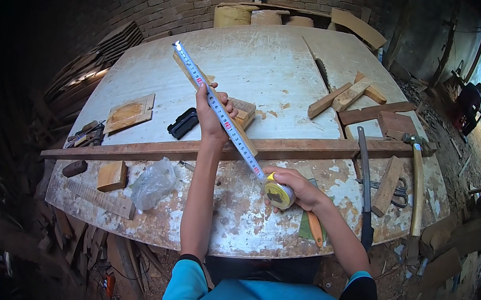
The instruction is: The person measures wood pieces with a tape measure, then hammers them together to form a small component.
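Observation:
My left hand (pixel 213 115) is closed round a thin wooden strip (pixel 248 141), held up at a slant over the bench. Along the strip runs the drawn-out blade (pixel 221 113) of a tape measure, its metal end near the strip's far end, with my left thumb beside it. Closed round the yellow and clear case of the tape measure (pixel 278 194) is my right hand (pixel 302 189), at the strip's near end. Behind my left hand lie a black case (pixel 183 123) and a wooden block (pixel 243 110), partly hidden.
A long wooden beam (pixel 152 149) crosses the worn bench (pixel 232 225). On the right lie a handsaw (pixel 322 73), wood offcuts (pixel 352 94), a long dark tool (pixel 364 169), scissors (pixel 401 192) and a hammer (pixel 417 186). A plastic bag (pixel 155 185) and wood block (pixel 112 176) sit left.

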Action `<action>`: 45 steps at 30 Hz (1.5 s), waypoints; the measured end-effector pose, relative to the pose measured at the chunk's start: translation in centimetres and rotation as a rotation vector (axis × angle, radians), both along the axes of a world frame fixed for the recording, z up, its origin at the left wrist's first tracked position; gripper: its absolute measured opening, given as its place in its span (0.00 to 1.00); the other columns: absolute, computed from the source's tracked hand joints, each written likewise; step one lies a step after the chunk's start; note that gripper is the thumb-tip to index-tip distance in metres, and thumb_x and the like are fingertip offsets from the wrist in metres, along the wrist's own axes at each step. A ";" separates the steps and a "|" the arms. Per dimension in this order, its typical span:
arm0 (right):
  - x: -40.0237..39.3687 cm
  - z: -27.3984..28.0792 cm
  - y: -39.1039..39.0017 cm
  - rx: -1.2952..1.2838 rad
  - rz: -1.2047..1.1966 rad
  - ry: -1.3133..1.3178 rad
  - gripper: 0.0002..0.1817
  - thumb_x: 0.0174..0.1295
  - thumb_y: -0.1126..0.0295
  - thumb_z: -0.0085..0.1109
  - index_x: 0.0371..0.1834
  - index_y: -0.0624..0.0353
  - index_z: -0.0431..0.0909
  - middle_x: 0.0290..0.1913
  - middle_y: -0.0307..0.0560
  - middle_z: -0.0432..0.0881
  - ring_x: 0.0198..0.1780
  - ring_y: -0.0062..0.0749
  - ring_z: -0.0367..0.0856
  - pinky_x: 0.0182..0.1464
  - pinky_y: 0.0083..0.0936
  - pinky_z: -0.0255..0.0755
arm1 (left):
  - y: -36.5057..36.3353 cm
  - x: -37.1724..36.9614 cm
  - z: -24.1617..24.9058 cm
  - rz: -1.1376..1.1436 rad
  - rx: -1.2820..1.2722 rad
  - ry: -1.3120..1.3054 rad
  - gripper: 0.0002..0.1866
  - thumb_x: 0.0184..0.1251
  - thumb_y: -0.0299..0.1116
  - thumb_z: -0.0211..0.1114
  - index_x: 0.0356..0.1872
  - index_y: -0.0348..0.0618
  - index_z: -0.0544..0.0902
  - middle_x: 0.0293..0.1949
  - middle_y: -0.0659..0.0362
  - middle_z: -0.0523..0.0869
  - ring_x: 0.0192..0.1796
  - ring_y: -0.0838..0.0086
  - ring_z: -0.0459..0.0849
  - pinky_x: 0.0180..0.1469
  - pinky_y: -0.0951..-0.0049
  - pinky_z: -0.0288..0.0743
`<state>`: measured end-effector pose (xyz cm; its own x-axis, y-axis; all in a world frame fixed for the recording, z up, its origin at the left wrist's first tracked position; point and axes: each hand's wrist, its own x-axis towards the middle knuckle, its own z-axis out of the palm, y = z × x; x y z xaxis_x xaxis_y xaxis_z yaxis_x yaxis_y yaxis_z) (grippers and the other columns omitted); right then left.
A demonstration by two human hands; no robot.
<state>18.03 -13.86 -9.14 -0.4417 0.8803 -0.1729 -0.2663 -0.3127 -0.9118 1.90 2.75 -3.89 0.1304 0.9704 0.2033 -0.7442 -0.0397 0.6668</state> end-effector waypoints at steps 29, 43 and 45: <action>-1.1 0.1 -0.2 0.201 -0.121 -0.226 0.30 0.64 0.60 0.46 0.66 0.65 0.60 0.29 0.49 0.81 0.25 0.22 0.77 0.26 0.18 0.70 | -0.1 -0.9 0.7 0.139 -0.023 0.119 0.28 0.72 0.58 0.39 0.53 0.42 0.68 0.34 0.59 0.70 0.30 0.76 0.71 0.28 0.74 0.70; -1.0 -1.2 0.2 0.190 -0.092 -0.235 0.30 0.64 0.59 0.46 0.66 0.65 0.60 0.37 0.49 0.77 0.35 0.27 0.80 0.31 0.22 0.76 | 0.0 -0.7 0.5 0.128 -0.036 0.092 0.27 0.73 0.57 0.37 0.53 0.43 0.68 0.35 0.59 0.70 0.31 0.75 0.72 0.28 0.74 0.70; -1.0 -1.2 0.2 0.163 -0.092 -0.221 0.30 0.65 0.59 0.45 0.66 0.65 0.60 0.38 0.49 0.76 0.36 0.28 0.80 0.31 0.23 0.78 | 0.2 -0.7 0.4 0.127 -0.045 0.083 0.27 0.73 0.57 0.37 0.52 0.43 0.68 0.34 0.60 0.70 0.30 0.75 0.71 0.28 0.74 0.70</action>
<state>16.99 -13.64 -10.36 -0.3265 0.9389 -0.1090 -0.0764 -0.1412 -0.9870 1.19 2.95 -3.52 0.0204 0.9881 0.1524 -0.6771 -0.0985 0.7292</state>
